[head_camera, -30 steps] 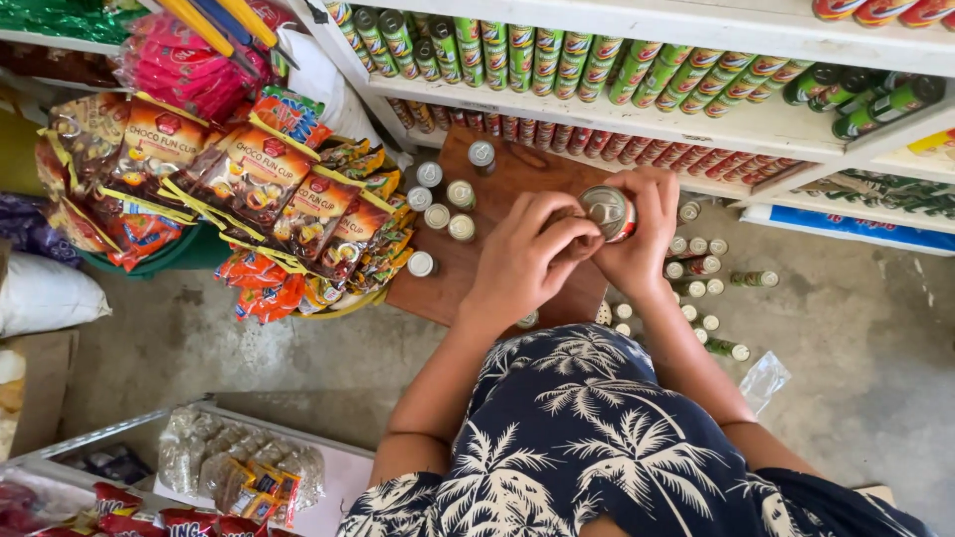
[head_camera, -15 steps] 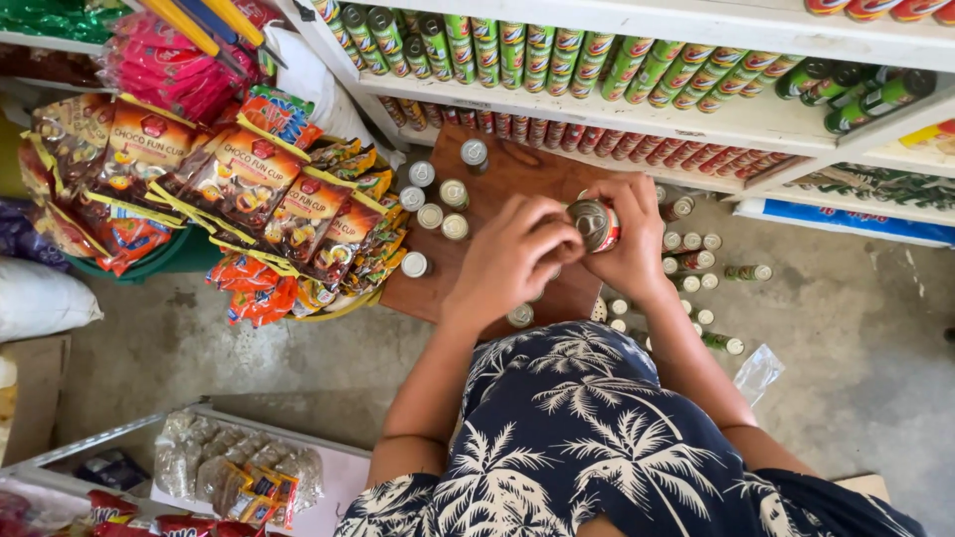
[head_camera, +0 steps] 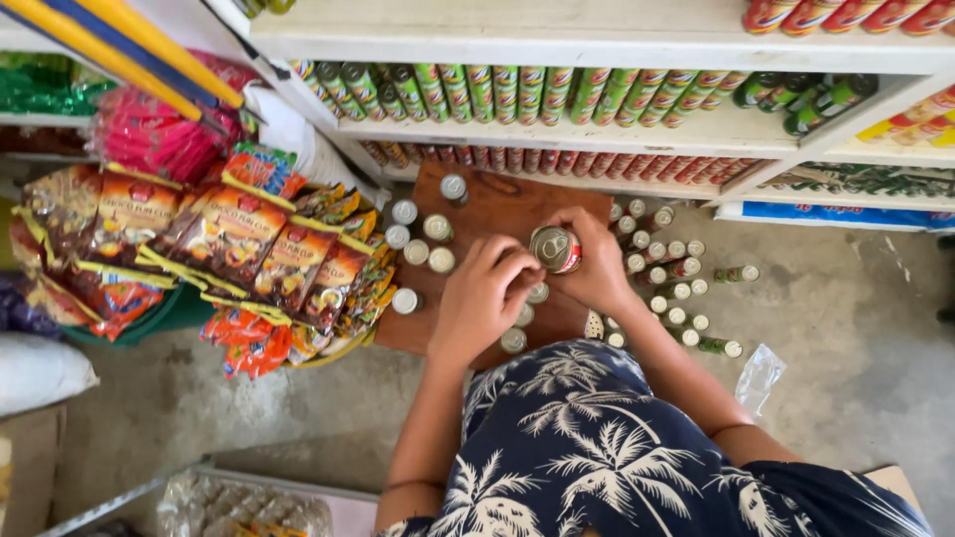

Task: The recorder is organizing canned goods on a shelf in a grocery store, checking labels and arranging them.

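2 hands, left hand (head_camera: 484,298) and right hand (head_camera: 597,267), clasp 1 red, silver-topped can (head_camera: 554,249).

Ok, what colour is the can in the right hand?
The can in the right hand has a silver top and a red side, seen in the head view.

Snack packets (head_camera: 229,249) hung at 9 o'clock, beside pink bags (head_camera: 159,134). Can rows (head_camera: 557,94) lined white shelf (head_camera: 597,45) at 12. Small bottles (head_camera: 676,273) stood on concrete floor (head_camera: 856,298) at 3. Clear wrapper (head_camera: 761,373) lay at 4.
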